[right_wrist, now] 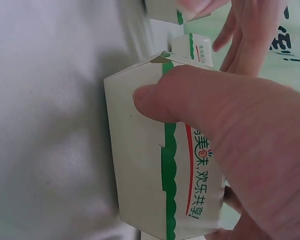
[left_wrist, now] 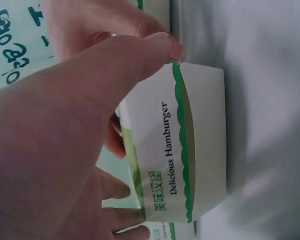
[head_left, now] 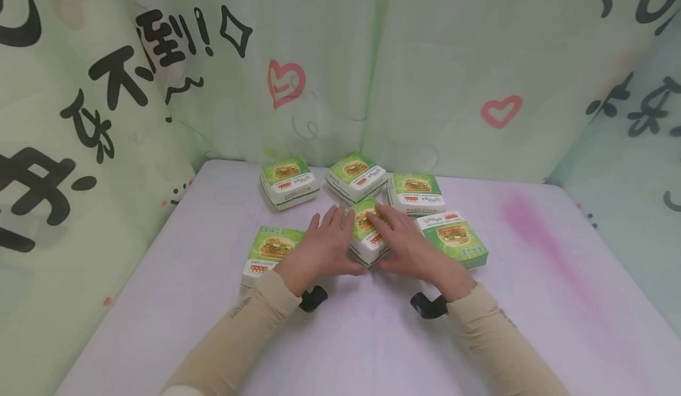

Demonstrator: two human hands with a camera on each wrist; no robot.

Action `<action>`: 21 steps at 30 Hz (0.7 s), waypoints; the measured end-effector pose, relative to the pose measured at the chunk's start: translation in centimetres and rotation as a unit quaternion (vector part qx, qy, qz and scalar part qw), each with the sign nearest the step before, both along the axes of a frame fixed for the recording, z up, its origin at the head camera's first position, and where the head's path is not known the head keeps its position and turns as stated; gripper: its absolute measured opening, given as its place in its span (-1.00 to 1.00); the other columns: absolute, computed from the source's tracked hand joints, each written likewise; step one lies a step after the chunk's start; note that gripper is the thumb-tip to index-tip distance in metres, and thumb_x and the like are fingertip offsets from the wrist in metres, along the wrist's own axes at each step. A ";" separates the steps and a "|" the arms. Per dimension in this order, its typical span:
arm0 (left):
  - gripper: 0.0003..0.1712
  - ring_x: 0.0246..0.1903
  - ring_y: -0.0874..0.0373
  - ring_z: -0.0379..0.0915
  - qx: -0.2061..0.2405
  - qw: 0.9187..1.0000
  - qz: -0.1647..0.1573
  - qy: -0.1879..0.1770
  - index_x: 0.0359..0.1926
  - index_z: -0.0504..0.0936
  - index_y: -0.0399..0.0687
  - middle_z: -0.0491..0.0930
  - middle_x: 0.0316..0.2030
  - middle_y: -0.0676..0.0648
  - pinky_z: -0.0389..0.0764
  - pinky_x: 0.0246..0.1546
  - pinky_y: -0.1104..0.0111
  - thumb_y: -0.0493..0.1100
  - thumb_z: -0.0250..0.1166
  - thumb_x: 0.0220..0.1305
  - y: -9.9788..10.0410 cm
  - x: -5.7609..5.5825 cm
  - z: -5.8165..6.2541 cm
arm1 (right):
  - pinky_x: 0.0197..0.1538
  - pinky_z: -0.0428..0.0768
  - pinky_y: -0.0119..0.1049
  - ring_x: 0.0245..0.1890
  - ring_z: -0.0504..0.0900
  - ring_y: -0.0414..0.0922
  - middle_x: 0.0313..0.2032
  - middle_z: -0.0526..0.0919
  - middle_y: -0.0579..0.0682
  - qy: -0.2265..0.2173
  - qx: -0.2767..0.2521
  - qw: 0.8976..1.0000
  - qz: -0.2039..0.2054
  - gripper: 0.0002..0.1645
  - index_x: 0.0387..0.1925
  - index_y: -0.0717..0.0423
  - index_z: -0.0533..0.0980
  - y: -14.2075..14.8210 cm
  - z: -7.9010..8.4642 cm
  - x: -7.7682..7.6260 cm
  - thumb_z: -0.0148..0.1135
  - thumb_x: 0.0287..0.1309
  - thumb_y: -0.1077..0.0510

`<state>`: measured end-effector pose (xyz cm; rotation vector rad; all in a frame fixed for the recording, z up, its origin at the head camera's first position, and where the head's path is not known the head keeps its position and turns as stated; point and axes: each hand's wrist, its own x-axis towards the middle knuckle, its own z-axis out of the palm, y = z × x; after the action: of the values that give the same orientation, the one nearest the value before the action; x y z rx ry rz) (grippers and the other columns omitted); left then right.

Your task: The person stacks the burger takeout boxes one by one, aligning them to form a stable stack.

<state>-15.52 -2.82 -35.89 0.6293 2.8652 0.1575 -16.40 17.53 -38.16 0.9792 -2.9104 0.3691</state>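
A green-and-white hamburger box [head_left: 367, 239] sits between the two hands at the middle of the table, one corner toward me. My right hand [head_left: 412, 245] holds it, thumb across a white side and fingers over the top; the thumb [right_wrist: 160, 97] shows plainly in the right wrist view. On the other side is my left hand [head_left: 321, 248], fingers spread and fairly straight along the box. In the left wrist view its thumb [left_wrist: 140, 57] overlaps a corner of the box [left_wrist: 165, 145]; whether it presses there is unclear.
Matching boxes stand around: one left of the left hand [head_left: 271, 245], one beside the right hand [head_left: 454, 239], and several behind, including a back-left box [head_left: 289, 183]. The pale tabletop [head_left: 367, 349] ends at a printed green curtain [head_left: 425, 77].
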 end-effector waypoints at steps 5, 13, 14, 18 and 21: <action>0.40 0.53 -0.15 -0.09 -0.013 1.000 0.012 0.005 0.56 -0.11 -0.20 -0.06 0.54 -0.29 0.11 0.47 -0.11 0.51 0.34 0.00 0.6 0.0 -0.4 | 0.44 0.20 0.23 0.47 0.13 0.22 0.47 0.14 0.25 -0.001 0.001 1.000 -0.002 0.14 0.47 0.18 0.18 0.0 0.0 0.1 0.57 -0.12 0.11; 0.39 0.45 -0.16 0.10 -0.030 0.998 0.042 0.031 0.53 -0.05 -0.27 0.13 0.46 -0.33 0.24 0.40 -0.10 0.56 0.27 0.01 1.7 -0.2 -0.7 | 0.43 0.28 0.17 0.48 0.13 0.21 0.47 0.13 0.26 -0.001 -0.011 1.000 0.010 0.14 0.47 0.19 0.17 0.1 0.0 0.3 0.57 -0.11 0.12; 0.37 0.42 -0.16 0.14 -0.028 0.998 0.046 0.036 0.53 -0.04 -0.28 0.17 0.44 -0.33 0.26 0.39 -0.09 0.55 0.27 0.02 1.8 -0.2 -0.7 | 0.43 0.28 0.16 0.48 0.13 0.21 0.47 0.13 0.27 -0.001 -0.012 1.000 0.012 0.14 0.47 0.20 0.17 0.2 0.0 0.3 0.57 -0.11 0.12; 0.32 0.34 -0.14 0.27 -0.020 0.997 0.060 0.051 0.53 -0.03 -0.31 0.28 0.35 -0.32 0.34 0.34 -0.04 0.49 0.27 0.08 2.3 -0.1 -0.7 | 0.43 0.29 0.14 0.49 0.13 0.20 0.48 0.12 0.25 -0.006 -0.012 1.000 0.009 0.14 0.48 0.18 0.16 0.2 0.0 0.5 0.56 -0.09 0.09; 0.33 0.29 -0.12 0.32 -0.025 0.996 0.061 0.058 0.53 -0.04 -0.31 0.32 0.29 -0.30 0.38 0.30 0.01 0.48 0.28 0.08 2.4 -0.1 -0.7 | 0.43 0.30 0.14 0.49 0.12 0.19 0.49 0.10 0.23 -0.017 -0.010 1.000 0.003 0.14 0.49 0.16 0.16 0.3 0.2 0.6 0.55 -0.08 0.09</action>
<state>-15.63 -0.40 -36.61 0.4675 3.0099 0.0704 -15.76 17.84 -37.96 0.9882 -2.9295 0.4182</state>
